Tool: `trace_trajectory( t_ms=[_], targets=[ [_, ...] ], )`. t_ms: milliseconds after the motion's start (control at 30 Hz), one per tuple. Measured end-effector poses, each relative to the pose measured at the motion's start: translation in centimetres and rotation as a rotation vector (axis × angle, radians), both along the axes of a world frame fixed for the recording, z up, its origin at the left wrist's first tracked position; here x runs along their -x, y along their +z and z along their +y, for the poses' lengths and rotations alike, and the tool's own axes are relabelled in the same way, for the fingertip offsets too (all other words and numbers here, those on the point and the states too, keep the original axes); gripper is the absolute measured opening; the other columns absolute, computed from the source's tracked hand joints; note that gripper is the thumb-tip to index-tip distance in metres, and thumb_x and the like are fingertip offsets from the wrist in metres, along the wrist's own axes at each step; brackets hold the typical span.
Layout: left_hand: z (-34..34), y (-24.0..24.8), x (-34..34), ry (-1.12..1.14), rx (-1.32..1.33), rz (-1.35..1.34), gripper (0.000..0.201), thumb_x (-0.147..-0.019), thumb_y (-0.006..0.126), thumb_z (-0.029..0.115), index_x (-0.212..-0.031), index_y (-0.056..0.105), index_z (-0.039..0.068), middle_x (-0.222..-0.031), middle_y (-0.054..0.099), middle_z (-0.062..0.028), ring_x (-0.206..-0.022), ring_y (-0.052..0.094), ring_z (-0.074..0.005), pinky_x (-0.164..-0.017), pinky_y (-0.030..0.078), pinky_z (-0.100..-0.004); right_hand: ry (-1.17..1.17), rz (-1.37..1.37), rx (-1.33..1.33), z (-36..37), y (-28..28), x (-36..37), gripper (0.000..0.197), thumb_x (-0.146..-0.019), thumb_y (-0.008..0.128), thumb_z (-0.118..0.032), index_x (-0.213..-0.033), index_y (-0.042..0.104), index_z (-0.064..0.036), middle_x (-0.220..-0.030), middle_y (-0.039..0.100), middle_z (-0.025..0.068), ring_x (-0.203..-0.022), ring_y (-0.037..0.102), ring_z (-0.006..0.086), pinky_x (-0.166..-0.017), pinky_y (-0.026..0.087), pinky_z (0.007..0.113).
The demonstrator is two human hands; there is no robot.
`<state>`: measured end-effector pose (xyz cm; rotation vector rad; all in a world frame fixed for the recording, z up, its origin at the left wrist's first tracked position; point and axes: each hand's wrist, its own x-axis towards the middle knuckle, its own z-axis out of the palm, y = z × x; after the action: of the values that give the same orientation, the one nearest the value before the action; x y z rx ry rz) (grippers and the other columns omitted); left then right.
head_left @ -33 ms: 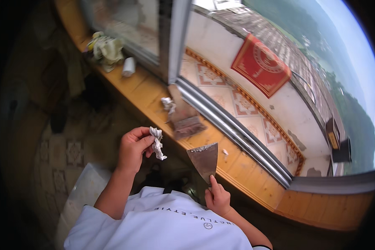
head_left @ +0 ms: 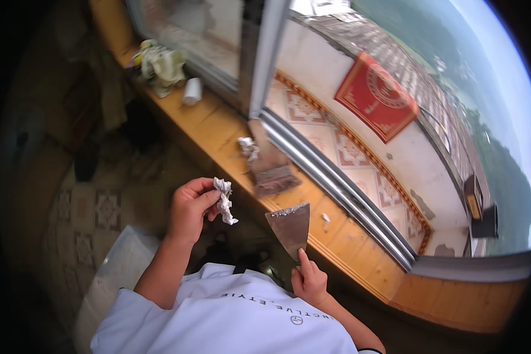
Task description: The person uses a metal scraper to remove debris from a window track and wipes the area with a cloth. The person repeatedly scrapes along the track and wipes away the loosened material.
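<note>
Pinched between the thumb and fingers of my left hand [head_left: 187,211] is a crumpled white tissue [head_left: 225,202], held in front of the wooden sill. My right hand [head_left: 310,281] grips a putty knife [head_left: 290,227], its index finger stretched along the handle, most of which is hidden. The wide blade points up and away, with pale crumbs along its edge. On the wooden sill [head_left: 209,127] beyond lies a broad, flat brush [head_left: 275,179] with dark bristles. Beside the brush is a second crumpled tissue [head_left: 249,148], and a small white scrap [head_left: 325,218] lies right of the blade.
A metal window track [head_left: 342,199] runs along the sill, with an upright window frame [head_left: 265,65]. Farther left are a pale crumpled cloth [head_left: 162,66] and a white cylinder [head_left: 192,91]. Outside hangs a red mat [head_left: 376,96]. A translucent bin [head_left: 121,259] stands at lower left.
The sill and the things on it sit slightly farther right in the picture. Both hands keep their places and their hold on the tissue and the putty knife.
</note>
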<state>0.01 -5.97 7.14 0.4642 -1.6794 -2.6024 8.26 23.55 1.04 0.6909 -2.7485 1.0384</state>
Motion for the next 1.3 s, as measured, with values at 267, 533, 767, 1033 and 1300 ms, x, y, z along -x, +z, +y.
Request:
trace_trajectory(
  t_ms=[267, 533, 767, 1033, 1300],
  targets=[
    [-10.5, -3.6, -3.4, 0.233, -0.021, -0.084, 0.011, -0.087, 0.057, 0.002, -0.095, 0.064, 0.000, -0.075, 0.065, -0.0054, -0.055, 0.054, -0.0075, -0.045, 0.037, -0.0201, 0.305, -0.066, -0.024, -7.1, -4.6, 1.3, 0.058, -0.073, 0.064, -0.002, -0.129, 0.050, 0.0034, -0.070, 0.056, 0.0097, -0.052, 0.055, 0.0234, -0.044, 0.045, 0.033],
    [-19.2, -7.6, -8.5, 0.412, 0.059, -0.302, 0.010, -0.087, 0.057, 0.003, -0.094, 0.064, -0.001, -0.075, 0.064, -0.0053, -0.055, 0.053, -0.0085, -0.047, 0.038, -0.0209, 0.345, -0.368, 0.024, -17.2, -18.2, 1.7, 0.058, -0.081, 0.063, -0.013, -0.136, 0.046, -0.0102, -0.080, 0.063, 0.0151, -0.063, 0.061, 0.0356, -0.058, 0.051, 0.043],
    [-23.1, -9.0, -12.0, 0.484, 0.120, -0.426, 0.009, -0.087, 0.056, 0.000, -0.091, 0.063, -0.003, -0.074, 0.065, -0.0076, -0.055, 0.055, -0.0107, -0.047, 0.039, -0.0222, 0.272, -0.869, -0.373, -27.3, -32.6, 6.1, 0.057, -0.084, 0.055, -0.017, -0.138, 0.043, -0.0033, -0.102, 0.064, 0.0235, -0.096, 0.060, 0.0407, -0.083, 0.049, 0.045],
    [-23.7, -10.5, -10.5, 0.400, 0.093, -0.417, 0.010, -0.086, 0.056, 0.002, -0.091, 0.064, -0.001, -0.074, 0.064, -0.0057, -0.056, 0.054, -0.0094, -0.046, 0.039, -0.0220, 0.177, -1.008, -0.220, -27.3, -32.4, 5.0, 0.055, -0.079, 0.059, -0.021, -0.131, 0.052, -0.0039, -0.114, 0.062, 0.0237, -0.102, 0.062, 0.0344, -0.087, 0.049, 0.040],
    [-19.1, -8.8, -4.0, 0.306, 0.017, -0.253, 0.017, -0.085, 0.056, 0.005, -0.100, 0.062, 0.001, -0.082, 0.066, -0.0075, -0.061, 0.059, -0.0108, -0.043, 0.039, -0.0208, 0.440, -0.628, -0.032, -20.9, -10.5, 5.7, 0.075, -0.075, 0.063, -0.011, -0.143, 0.033, -0.0110, -0.098, 0.061, 0.0175, -0.081, 0.061, 0.0389, -0.071, 0.051, 0.046]
  ],
)
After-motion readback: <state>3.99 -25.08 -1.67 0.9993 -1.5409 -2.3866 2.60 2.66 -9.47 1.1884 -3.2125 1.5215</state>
